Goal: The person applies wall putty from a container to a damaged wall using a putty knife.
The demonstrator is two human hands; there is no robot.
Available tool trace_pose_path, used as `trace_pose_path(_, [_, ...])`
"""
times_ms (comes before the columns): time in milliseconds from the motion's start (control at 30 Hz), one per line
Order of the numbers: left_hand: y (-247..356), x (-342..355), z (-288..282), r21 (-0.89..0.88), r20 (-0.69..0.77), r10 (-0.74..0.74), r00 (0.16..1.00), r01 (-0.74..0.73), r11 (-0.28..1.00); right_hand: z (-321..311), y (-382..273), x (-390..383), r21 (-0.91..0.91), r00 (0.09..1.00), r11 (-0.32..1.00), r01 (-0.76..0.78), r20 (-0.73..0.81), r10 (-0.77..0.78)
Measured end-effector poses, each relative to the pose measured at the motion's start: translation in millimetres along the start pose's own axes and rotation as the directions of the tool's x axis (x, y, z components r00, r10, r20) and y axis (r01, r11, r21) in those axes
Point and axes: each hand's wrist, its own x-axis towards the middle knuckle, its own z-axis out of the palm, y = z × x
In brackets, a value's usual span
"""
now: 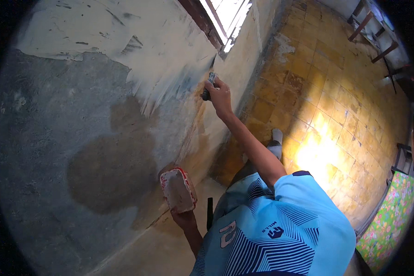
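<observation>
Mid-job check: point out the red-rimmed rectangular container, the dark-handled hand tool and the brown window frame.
Red-rimmed rectangular container [189, 184]: head view, on its right rim.
Dark-handled hand tool [206, 95]: head view, on its dark handle.
Brown window frame [200, 22]: head view, on its lower-left bar.

From where I stand, the window lets in a white glare inside its dark reddish-brown frame. Yellow-brown square tiles cover the floor, some scuffed and darker than others, with a pale, worn patch near the foot of the wall. A pool of bright light washes out the tiles midway across. Over in the far right corner I see a piece of furniture with brown wooden legs. Nearer, along the right side, hangs or lies a green floral cloth, blooming with pink, just beside a dark frame.
</observation>
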Motion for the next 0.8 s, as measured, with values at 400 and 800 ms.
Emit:
trace_pose_path(400, [-1, 1, 17, 0.008, 0.143, -0.017, 0.99, 0.016, 1.0, -9, -43, -74, -0.14, 0.995, 0.99, 0.0, 0.1, 0.015])
trace_pose_path(800, [-1, -2, 12, 0.062, 0.037, -0.018, 0.999, 0.016, 0.998, 2, 31, -146, -0.295, 0.929, 0.885, 0.36, 0.202, -0.311])
